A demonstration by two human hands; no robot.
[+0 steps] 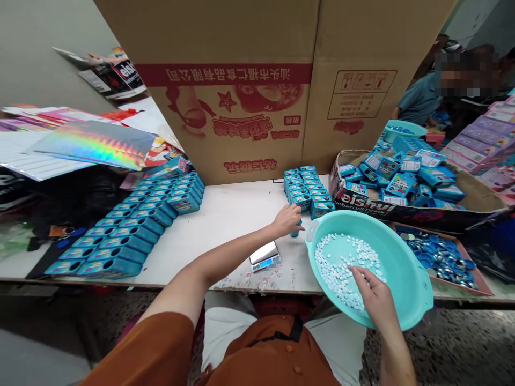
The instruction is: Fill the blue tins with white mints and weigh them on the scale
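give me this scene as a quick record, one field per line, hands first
left hand: gripping a small blue item, apparently a box, mostly hidden
right hand: fingertips at the small round white pellets in an oval turquoise plastic basin
scale: small, silver, lit blue display, left of the basin
left side: rows of blue cardboard boxes with round dark holes
backdrop: large brown cardboard carton, print upside down

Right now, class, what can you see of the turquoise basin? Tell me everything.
The basin looks like smooth turquoise plastic: wide, oval in this view, with a rounded rim and a lug at its left and right ends. It sits open side up at the front of the white table, jutting past the edge. Small white pieces lie mostly in its left part. The right hand reaches in; contact with the basin itself is unclear.
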